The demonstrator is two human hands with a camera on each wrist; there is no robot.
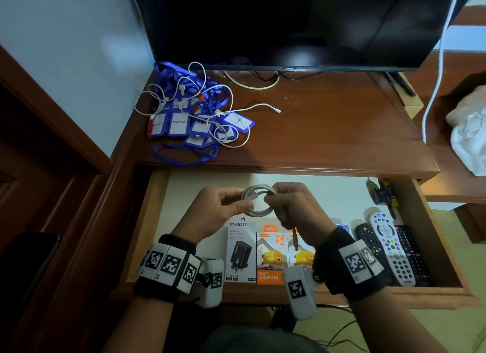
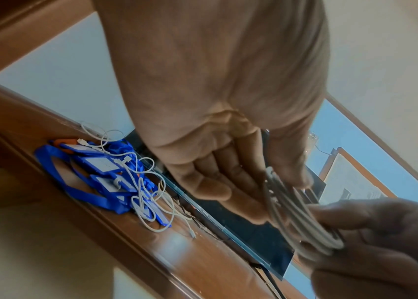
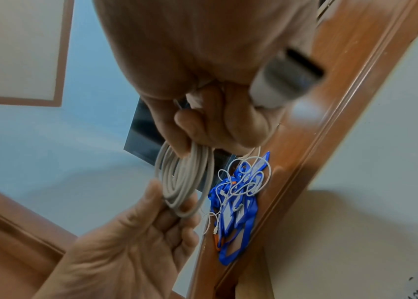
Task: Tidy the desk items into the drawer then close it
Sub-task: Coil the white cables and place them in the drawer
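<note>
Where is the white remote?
In the head view, the white remote lies at the right end of the open drawer, between two black remotes and right of the charger boxes.

We see a brown wooden surface (image 1: 328, 131) carrying a heap of blue lanyards with badge holders (image 1: 189, 121), thin white cables (image 1: 236, 110) tangled over it, and a dark television (image 1: 289, 24) standing behind.

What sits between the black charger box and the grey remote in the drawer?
Head view: between the black charger box and the grey remote lie two orange 25W charger boxes, the second partly hidden by the right hand, then a black remote.
</note>
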